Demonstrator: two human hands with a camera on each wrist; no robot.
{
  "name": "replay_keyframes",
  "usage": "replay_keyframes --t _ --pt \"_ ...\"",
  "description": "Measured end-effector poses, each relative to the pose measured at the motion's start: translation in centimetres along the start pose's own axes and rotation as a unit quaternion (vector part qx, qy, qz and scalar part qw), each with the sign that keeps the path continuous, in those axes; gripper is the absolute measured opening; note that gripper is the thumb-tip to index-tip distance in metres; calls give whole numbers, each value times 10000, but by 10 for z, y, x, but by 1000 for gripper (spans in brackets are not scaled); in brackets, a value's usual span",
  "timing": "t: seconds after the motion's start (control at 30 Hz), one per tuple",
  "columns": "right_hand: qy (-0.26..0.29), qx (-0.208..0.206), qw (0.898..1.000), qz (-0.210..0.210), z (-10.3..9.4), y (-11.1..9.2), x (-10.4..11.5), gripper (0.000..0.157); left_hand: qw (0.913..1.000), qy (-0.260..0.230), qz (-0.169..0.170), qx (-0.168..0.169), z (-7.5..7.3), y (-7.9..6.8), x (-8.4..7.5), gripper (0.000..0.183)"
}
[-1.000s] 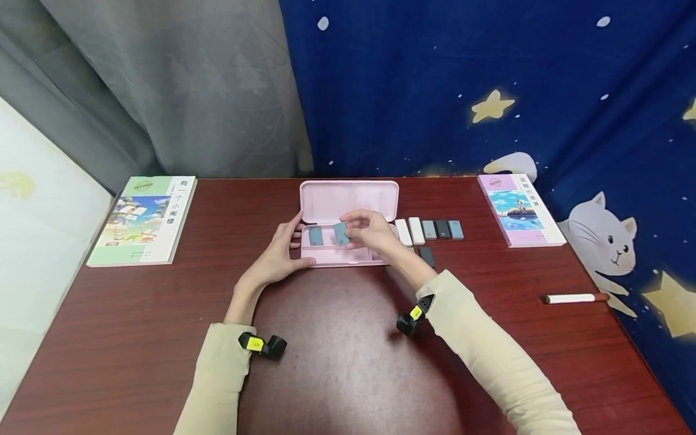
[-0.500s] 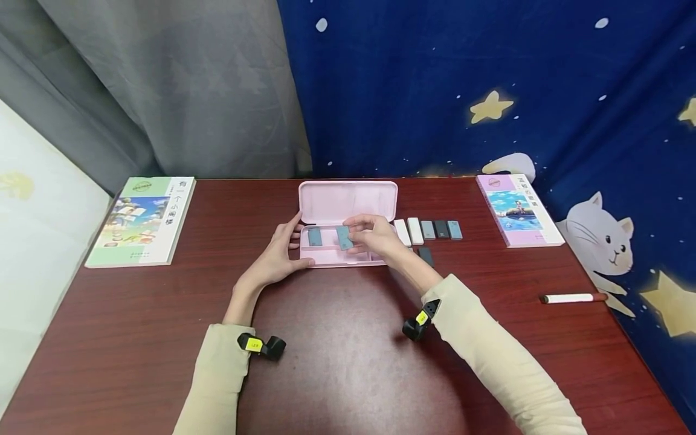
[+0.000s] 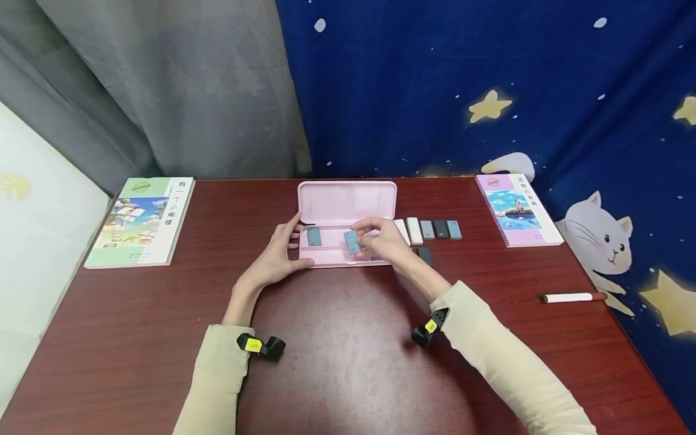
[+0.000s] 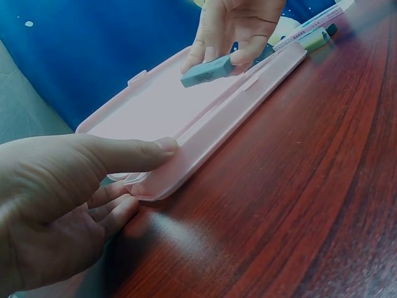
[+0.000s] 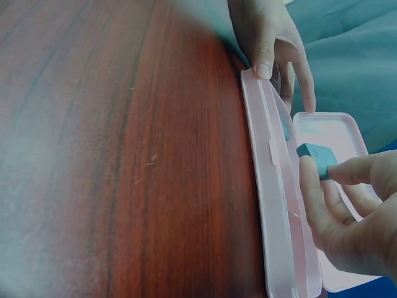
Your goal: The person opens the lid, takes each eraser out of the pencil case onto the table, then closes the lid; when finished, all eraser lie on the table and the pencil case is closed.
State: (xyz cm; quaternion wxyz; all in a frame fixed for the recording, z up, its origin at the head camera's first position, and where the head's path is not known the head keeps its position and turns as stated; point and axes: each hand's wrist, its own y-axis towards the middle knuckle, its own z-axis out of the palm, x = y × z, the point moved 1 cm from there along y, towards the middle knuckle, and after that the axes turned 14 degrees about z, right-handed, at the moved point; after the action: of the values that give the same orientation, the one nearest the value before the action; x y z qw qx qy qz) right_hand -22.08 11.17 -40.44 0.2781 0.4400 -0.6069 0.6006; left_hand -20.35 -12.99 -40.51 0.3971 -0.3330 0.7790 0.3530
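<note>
A pink pencil case (image 3: 331,258) lies with its lid raised on the table. My left hand (image 3: 277,254) grips its left end, the thumb on the front wall and the fingers at the side. Over the tray, my right hand (image 3: 383,241) pinches a blue-grey eraser (image 3: 351,242) between thumb and fingertips. In the right wrist view the held eraser (image 5: 317,159) is tilted above the case. Another blue eraser (image 3: 314,237) lies in the back compartment at the left. My right hand hides part of the case's right end.
Right of the case stand white erasers (image 3: 414,231), blue ones (image 3: 454,229) and a dark one (image 3: 440,229) in a row, with another dark eraser (image 3: 425,257) in front. Books lie at left (image 3: 138,223) and right (image 3: 519,211). A white marker (image 3: 571,298) is near the right edge.
My right hand has moved a little to the right and toward me with the pinched eraser, above the tray. The left hand has stayed on the case's left end.
</note>
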Motion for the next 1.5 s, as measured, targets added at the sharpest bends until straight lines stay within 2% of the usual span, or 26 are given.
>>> replay_keyframes --t 0.27,0.53,0.63,0.7,0.87,0.93,1.5 --pt "-77 -80 9998 -134 -7 -12 -4 31 10000 -4 50 -4 1 0 -1 94" --pt "606 149 9980 -81 -14 -19 -8 33 10000 59 22 -4 1 0 -1 94" --pt "835 166 9964 -9 -18 -21 -10 35 10000 51 18 -17 1 0 3 95" --pt "931 173 9955 15 -22 -22 -12 36 10000 34 36 -53 3 0 13 97" --pt "917 129 9957 -11 -36 -26 -15 37 9999 125 61 -96 7 0 41 101" --pt "879 102 9961 -10 -42 -28 -18 38 9998 182 40 -91 7 0 46 102" --pt "1128 -287 9930 209 -107 -42 -35 45 9997 253 -64 -32 6 0 47 103"
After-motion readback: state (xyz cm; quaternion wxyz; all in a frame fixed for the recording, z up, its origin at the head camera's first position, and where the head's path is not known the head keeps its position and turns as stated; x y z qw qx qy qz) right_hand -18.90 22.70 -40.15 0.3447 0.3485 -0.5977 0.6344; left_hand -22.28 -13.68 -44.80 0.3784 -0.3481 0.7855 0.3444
